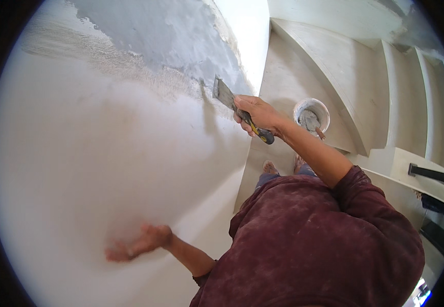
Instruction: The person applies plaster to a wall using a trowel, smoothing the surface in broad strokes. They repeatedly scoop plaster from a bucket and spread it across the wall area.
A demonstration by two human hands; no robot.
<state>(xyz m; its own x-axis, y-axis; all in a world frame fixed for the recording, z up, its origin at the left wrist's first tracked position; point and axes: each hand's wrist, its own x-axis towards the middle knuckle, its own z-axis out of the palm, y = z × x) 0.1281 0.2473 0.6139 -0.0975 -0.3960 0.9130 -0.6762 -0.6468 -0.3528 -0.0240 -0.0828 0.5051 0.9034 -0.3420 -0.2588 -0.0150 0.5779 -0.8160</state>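
My right hand point(258, 113) is closed around the black and yellow handle of a putty knife point(224, 93). Its wide, smeared metal blade points up and left, close to the lower edge of a grey plaster patch point(165, 38) on the white wall point(89, 153). I cannot tell whether the blade touches the wall. Lower left, my left hand point(140, 243) is held out near the white wall, somewhat blurred, with its fingers stretched out and nothing in it.
A white bucket point(326, 116) with grey paste and a tool with a brown handle point(320, 133) stands on the floor beyond my feet. Curved pale stairs point(370, 87) rise to the right. A black bar point(434, 175) sits on a ledge at the right.
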